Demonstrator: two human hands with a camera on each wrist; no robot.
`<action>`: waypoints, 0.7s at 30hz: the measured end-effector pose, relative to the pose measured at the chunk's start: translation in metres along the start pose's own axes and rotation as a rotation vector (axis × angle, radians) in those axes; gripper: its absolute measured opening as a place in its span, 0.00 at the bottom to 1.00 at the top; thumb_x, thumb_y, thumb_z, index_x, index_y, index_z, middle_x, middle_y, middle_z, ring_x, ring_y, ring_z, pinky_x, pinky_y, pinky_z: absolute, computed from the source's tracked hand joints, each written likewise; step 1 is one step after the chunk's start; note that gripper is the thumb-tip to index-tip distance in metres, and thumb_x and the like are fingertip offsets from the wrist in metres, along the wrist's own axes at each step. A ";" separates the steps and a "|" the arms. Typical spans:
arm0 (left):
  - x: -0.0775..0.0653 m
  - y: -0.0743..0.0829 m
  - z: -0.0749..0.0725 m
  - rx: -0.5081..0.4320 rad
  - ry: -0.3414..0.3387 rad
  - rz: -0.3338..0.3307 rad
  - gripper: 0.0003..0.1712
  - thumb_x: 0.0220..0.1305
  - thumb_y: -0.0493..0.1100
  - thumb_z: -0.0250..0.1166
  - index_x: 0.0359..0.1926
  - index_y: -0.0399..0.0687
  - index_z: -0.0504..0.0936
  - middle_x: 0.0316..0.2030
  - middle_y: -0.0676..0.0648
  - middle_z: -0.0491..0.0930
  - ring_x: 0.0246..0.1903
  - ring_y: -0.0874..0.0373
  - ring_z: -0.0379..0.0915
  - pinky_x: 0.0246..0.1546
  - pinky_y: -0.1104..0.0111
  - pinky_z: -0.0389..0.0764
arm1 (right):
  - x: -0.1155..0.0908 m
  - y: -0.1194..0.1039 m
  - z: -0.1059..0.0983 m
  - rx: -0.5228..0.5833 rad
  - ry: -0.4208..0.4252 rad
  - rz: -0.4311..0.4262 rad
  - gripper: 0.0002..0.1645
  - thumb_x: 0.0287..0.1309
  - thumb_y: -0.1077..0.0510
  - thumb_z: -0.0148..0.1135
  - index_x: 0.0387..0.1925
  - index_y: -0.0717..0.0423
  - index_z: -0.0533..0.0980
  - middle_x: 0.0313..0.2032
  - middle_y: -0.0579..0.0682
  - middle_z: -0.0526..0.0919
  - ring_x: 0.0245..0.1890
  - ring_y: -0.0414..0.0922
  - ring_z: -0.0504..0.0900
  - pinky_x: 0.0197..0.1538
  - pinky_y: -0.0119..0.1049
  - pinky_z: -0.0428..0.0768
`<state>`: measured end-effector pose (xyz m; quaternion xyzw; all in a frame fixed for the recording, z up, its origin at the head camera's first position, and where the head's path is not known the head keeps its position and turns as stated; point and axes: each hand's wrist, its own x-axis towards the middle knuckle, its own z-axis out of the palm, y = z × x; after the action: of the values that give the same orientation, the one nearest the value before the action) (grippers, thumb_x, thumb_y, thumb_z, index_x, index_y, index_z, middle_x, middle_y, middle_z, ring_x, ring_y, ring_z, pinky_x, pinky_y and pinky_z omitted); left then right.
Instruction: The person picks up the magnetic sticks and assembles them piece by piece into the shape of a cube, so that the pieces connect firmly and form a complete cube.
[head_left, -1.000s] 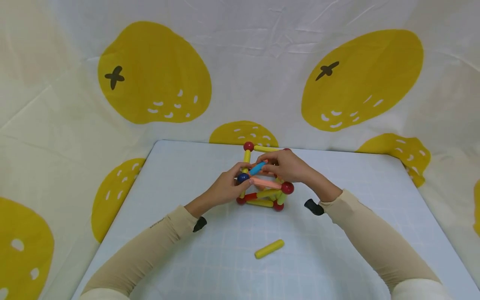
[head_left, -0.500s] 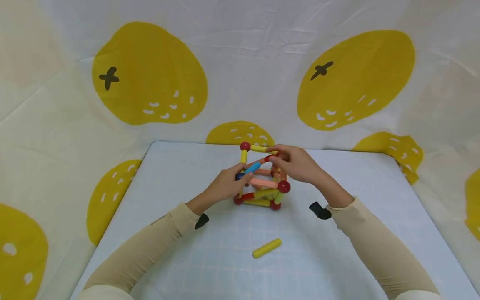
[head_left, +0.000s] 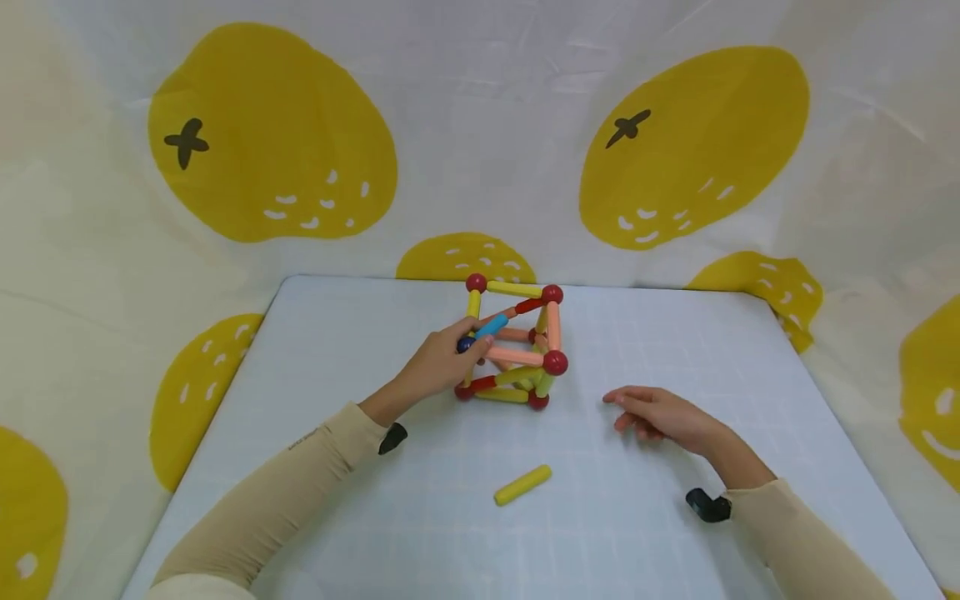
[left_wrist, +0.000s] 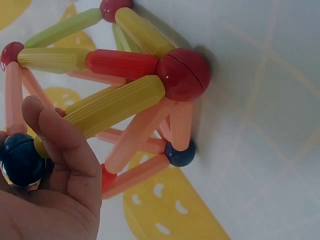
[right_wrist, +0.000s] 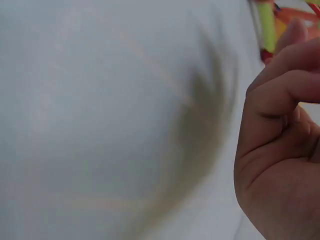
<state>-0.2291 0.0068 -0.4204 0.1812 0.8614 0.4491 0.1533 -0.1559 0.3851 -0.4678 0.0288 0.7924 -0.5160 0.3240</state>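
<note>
A box-shaped frame of magnetic rods and balls stands at the middle back of the table in the head view. My left hand [head_left: 433,365] grips its near left top corner, fingers and thumb around the dark blue ball [head_left: 465,344]. In the left wrist view, the fingers also lie against a yellow rod [left_wrist: 117,107] beside that dark blue ball [left_wrist: 22,160]. Across the frame's top runs a diagonal with a light blue rod [head_left: 492,326] and a red rod [head_left: 528,306]. My right hand [head_left: 667,418] hovers apart from the frame, fingers loosely bent and holding nothing.
One loose yellow rod [head_left: 522,485] lies on the pale table [head_left: 420,533] in front of the frame. Behind the table hangs a white cloth [head_left: 487,125] printed with large yellow fruit.
My right hand has let go of the diagonal rods at the frame's top and moved right and nearer to me. My left hand stays on the blue ball corner.
</note>
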 end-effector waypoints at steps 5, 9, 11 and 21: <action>0.001 0.002 -0.001 0.014 -0.001 -0.013 0.18 0.76 0.61 0.55 0.55 0.57 0.74 0.41 0.39 0.86 0.22 0.55 0.69 0.21 0.70 0.68 | 0.006 0.004 0.055 0.033 -0.169 0.032 0.28 0.75 0.43 0.54 0.67 0.54 0.71 0.39 0.52 0.89 0.23 0.40 0.80 0.26 0.29 0.74; 0.001 0.001 -0.002 -0.031 -0.020 -0.024 0.21 0.76 0.62 0.55 0.58 0.56 0.73 0.42 0.37 0.84 0.22 0.52 0.73 0.22 0.69 0.72 | 0.012 -0.011 0.098 0.043 -0.236 0.035 0.24 0.72 0.46 0.59 0.62 0.52 0.75 0.39 0.52 0.90 0.20 0.38 0.80 0.26 0.28 0.78; 0.001 0.001 -0.002 -0.042 -0.020 -0.035 0.22 0.76 0.62 0.55 0.59 0.57 0.73 0.43 0.37 0.83 0.22 0.52 0.74 0.23 0.68 0.74 | 0.016 -0.018 0.113 0.041 -0.242 0.023 0.20 0.72 0.48 0.61 0.59 0.52 0.77 0.38 0.52 0.91 0.19 0.37 0.80 0.25 0.28 0.78; 0.000 -0.001 0.002 0.023 0.017 0.025 0.16 0.77 0.60 0.54 0.52 0.58 0.74 0.36 0.43 0.83 0.19 0.56 0.68 0.19 0.70 0.65 | 0.002 -0.074 0.093 0.104 -0.119 -0.129 0.26 0.73 0.49 0.58 0.64 0.62 0.73 0.38 0.53 0.89 0.31 0.41 0.82 0.35 0.30 0.83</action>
<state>-0.2286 0.0079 -0.4228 0.1898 0.8653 0.4428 0.1384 -0.1410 0.2726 -0.4339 -0.0363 0.7443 -0.5770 0.3344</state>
